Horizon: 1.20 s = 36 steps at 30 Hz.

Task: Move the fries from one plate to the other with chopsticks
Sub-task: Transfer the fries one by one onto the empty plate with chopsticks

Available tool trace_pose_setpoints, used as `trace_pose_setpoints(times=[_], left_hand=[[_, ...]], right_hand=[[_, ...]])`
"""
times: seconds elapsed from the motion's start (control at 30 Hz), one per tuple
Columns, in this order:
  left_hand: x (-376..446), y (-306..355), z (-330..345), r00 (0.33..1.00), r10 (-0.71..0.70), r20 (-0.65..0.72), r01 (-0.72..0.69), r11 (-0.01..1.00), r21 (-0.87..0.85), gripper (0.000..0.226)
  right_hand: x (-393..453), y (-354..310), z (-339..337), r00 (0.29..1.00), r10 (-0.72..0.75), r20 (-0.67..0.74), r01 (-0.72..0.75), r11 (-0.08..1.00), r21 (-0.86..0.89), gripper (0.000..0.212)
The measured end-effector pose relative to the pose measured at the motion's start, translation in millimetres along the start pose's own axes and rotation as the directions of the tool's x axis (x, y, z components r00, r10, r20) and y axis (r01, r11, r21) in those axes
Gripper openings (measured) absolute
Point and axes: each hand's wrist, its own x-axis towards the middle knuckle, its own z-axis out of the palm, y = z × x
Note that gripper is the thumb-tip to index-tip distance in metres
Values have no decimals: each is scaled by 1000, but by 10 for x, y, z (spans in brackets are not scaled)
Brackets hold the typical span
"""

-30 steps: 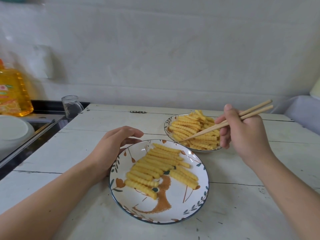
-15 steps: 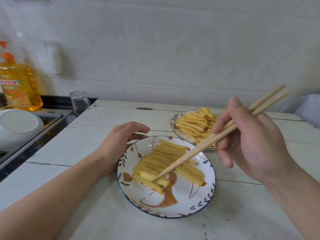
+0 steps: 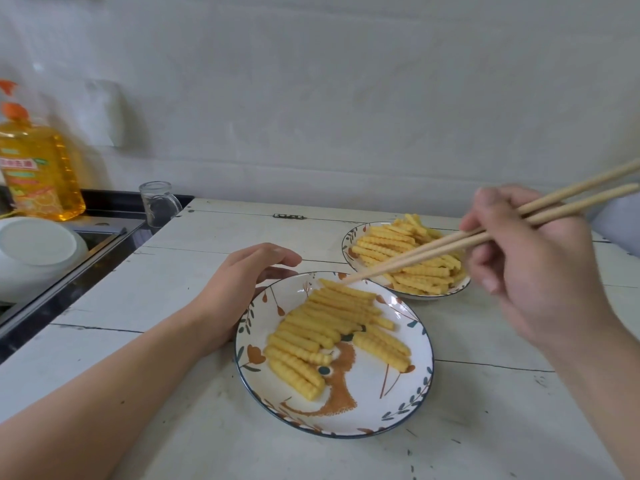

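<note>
Two patterned plates stand on the white wooden table. The near plate (image 3: 381, 407) carries a row of crinkle-cut fries (image 3: 325, 334). The far plate (image 3: 348, 237) holds a heap of fries (image 3: 415, 265). My right hand (image 3: 540, 271) grips a pair of wooden chopsticks (image 3: 433, 249). Their tips hover together at the far edge of the near plate, just above the topmost fry, with nothing between them. My left hand (image 3: 235, 289) rests on the table against the near plate's left rim, fingers loosely curved.
A sunken sink area lies at the left with an overturned white bowl (image 3: 34, 254), a yellow oil bottle (image 3: 38, 168) and a small glass jar (image 3: 157, 204). A white wall (image 3: 346, 98) backs the table. Something pale sits at the right edge (image 3: 620, 223).
The chopstick tips went from the far plate to the near plate's lower fries, leaving a fry there, then pulled back up to the near plate's far edge. The left hand stayed put.
</note>
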Motion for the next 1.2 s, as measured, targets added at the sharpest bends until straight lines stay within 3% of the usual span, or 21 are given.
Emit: trace_pose_setpoints(times=[0.07,0.17,0.3,0.57,0.8,1.07,1.2], left_hand=[[0,-3,-1,1000,3,3,-3,1000,16,34],[-3,-5,-4,1000,3,-4,-2,999,37,35],[-3,4,-3,1000,14,-21,-13,999,48,31],[14,-18,-5,999,-4,-40,7,998,66,35],[-3,-2,-7,1000,12,-22,-11,999,46,31],[6,3,-2,1000,16,-7,-16,999,32,36],[9,-6,-12,1000,16,-4,-16,999,31,36]], right_hand=[[122,82,-179,991,-55,-124,42,994,-106,37],[227,202,-399,982,-63,-180,19,971,-238,37],[244,325,-454,993,-4,-118,-26,966,-256,40],[155,442,-254,1000,-19,8,21,938,-347,43],[181,533,-248,998,-13,-68,-6,964,-266,44],[249,300,-312,973,33,-228,-34,999,-2,59],[242,246,-294,980,63,-188,-57,998,42,59]])
